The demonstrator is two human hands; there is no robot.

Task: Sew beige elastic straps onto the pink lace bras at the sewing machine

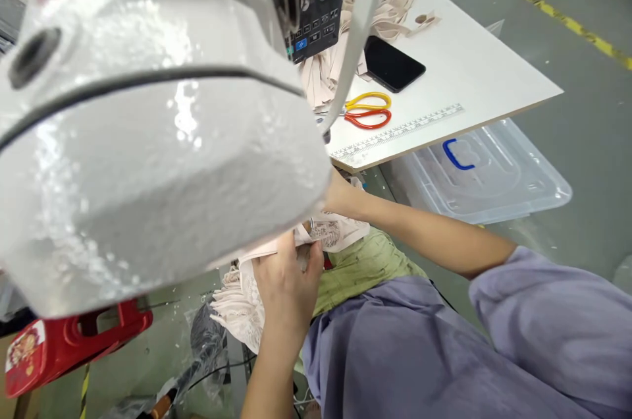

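The glossy white head of a sewing machine (162, 162) fills the left of the view and covers part of the work. Below its lower edge, my left hand (287, 284) is closed on a pale pink lace fabric (345, 232), thumb toward me and fingers partly hidden. My right hand (340, 196) reaches in from the right at the fabric's far side; its fingers are out of sight behind the machine head. More pale pink lace pieces (239, 304) hang in a gathered bunch beside my left wrist. Light green cloth (355, 280) lies over my lap.
On the white table (494, 70) lie scissors with yellow and red handles (368, 111), a clear ruler (405, 131), a black phone (394, 63) and pink fabric strips (390, 14). A control panel (316, 24) stands behind. A clear lidded bin (494, 172) and red stool (74, 346) are below.
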